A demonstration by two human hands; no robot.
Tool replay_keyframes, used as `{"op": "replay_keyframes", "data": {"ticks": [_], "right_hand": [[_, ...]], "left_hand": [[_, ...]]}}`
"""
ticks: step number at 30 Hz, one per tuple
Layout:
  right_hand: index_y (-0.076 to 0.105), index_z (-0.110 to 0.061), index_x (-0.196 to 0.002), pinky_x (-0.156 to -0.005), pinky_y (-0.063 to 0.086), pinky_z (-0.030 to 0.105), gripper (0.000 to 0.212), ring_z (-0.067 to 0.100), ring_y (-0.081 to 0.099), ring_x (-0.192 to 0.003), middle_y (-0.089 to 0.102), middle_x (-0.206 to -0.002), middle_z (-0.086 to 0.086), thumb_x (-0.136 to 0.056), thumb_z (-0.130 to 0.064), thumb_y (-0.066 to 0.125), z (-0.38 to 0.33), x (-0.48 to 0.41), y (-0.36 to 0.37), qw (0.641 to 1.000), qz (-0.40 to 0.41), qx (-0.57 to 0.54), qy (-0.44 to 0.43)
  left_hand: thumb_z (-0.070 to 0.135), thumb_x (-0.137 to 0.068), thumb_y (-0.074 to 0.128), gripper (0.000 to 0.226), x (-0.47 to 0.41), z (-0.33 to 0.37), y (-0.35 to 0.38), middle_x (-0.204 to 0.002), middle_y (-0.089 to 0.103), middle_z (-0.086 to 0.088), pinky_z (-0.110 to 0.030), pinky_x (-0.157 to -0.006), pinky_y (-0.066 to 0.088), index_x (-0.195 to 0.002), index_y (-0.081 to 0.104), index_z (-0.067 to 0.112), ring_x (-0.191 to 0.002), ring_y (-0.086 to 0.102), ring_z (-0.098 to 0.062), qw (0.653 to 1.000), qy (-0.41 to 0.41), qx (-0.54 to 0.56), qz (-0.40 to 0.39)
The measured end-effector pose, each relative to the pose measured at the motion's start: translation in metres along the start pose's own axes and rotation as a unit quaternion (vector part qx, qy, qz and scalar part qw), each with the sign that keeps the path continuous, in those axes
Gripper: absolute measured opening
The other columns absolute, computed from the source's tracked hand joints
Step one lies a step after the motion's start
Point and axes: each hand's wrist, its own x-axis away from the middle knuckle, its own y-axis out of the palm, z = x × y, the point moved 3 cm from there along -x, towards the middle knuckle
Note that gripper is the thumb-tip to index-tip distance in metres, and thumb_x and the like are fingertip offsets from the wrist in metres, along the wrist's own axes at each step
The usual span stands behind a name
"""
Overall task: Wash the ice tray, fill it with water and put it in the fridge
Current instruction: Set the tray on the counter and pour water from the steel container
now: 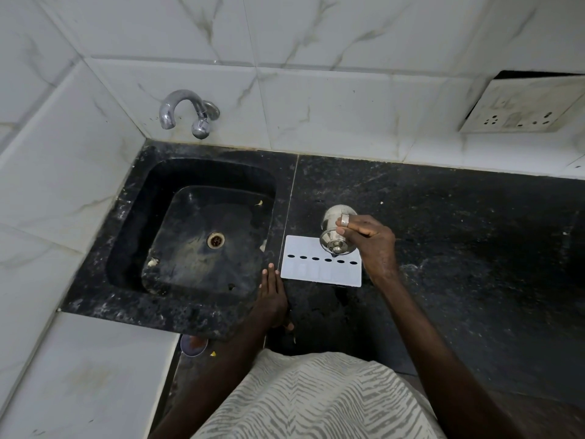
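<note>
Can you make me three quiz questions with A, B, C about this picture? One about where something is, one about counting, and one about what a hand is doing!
1. Where does the white ice tray lie?
A. In the sink
B. On the black counter, right of the sink
C. Under the tap

2. How many dark holes run in a row across the tray's lid?
A. Three
B. Seven
C. Twelve

3. What is the right hand doing?
A. Holding a tilted steel cup over the tray
B. Turning the tap
C. Lying flat on the counter

Answers: B, the tray rests on the counter beside the sink; B, seven ovals show; A, the steel cup tips over the tray.
</note>
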Motion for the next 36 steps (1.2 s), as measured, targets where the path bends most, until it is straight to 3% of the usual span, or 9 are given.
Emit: {"op": "replay_keyframes", "data": {"ticks": [3,9,20,25,30,36], "right_hand": [[0.081,0.002,-0.101,-0.089,0.061,0.035,0.023,0.025,0.075,-0.100,0.078,-0.104,0.009,-0.078,0.005,0.084,-0.002,0.001,0.000,1.000,-0.002,0.005,-0.006],[0.081,0.001,-0.101,-0.088,0.061,0.030,0.023,0.019,0.075,-0.098,0.078,-0.103,0.007,-0.078,0.004,0.084,-0.006,0.002,0.001,1.000,-0.005,0.010,-0.017],[0.082,-0.003,-0.101,-0.091,0.061,0.040,0.022,0.025,0.075,-0.100,0.079,-0.102,0.003,-0.080,0.005,0.083,-0.007,-0.002,0.001,1.000,0.001,-0.003,0.008],[0.081,0.001,-0.101,-0.084,0.059,0.024,0.021,0.013,0.074,-0.095,0.078,-0.102,0.005,-0.080,0.003,0.083,-0.007,-0.006,0.007,0.999,0.021,-0.025,0.044],[0.083,-0.007,-0.098,-0.089,0.061,0.035,0.020,0.023,0.075,-0.099,0.079,-0.101,0.005,-0.080,0.001,0.084,-0.007,-0.009,0.016,1.000,-0.006,-0.009,0.028],[0.084,-0.007,-0.097,-0.091,0.061,0.039,0.021,0.021,0.075,-0.098,0.080,-0.099,0.001,-0.079,0.003,0.085,-0.010,-0.007,0.030,0.999,-0.032,-0.001,0.014]], "left_hand": [[0.047,-0.089,0.077,0.130,0.000,0.001,-0.002,-0.161,-0.031,-0.034,-0.052,-0.127,-0.001,-0.155,-0.018,-0.013,-0.151,-0.026,-0.050,1.000,-0.004,0.015,-0.006],[0.054,-0.077,0.083,0.145,-0.002,0.000,0.001,-0.160,-0.031,-0.035,-0.054,-0.127,0.000,-0.154,-0.018,-0.014,-0.151,-0.025,-0.052,1.000,-0.001,0.011,-0.013],[0.058,-0.083,0.076,0.138,-0.005,-0.001,0.003,-0.160,-0.028,-0.037,-0.055,-0.129,0.002,-0.155,-0.015,-0.016,-0.151,-0.022,-0.054,1.000,-0.002,-0.001,0.003],[0.056,-0.081,0.079,0.140,-0.004,-0.001,0.003,-0.161,-0.029,-0.037,-0.053,-0.127,-0.001,-0.154,-0.017,-0.015,-0.151,-0.024,-0.053,1.000,-0.001,0.009,0.000],[0.056,-0.078,0.081,0.144,-0.005,-0.001,0.004,-0.160,-0.030,-0.036,-0.054,-0.127,-0.002,-0.154,-0.018,-0.015,-0.150,-0.026,-0.052,1.000,-0.001,0.017,-0.004],[0.060,-0.073,0.083,0.150,-0.008,-0.004,0.008,-0.160,-0.030,-0.037,-0.055,-0.127,-0.001,-0.153,-0.018,-0.016,-0.150,-0.026,-0.053,1.000,0.001,0.001,0.000]]}}
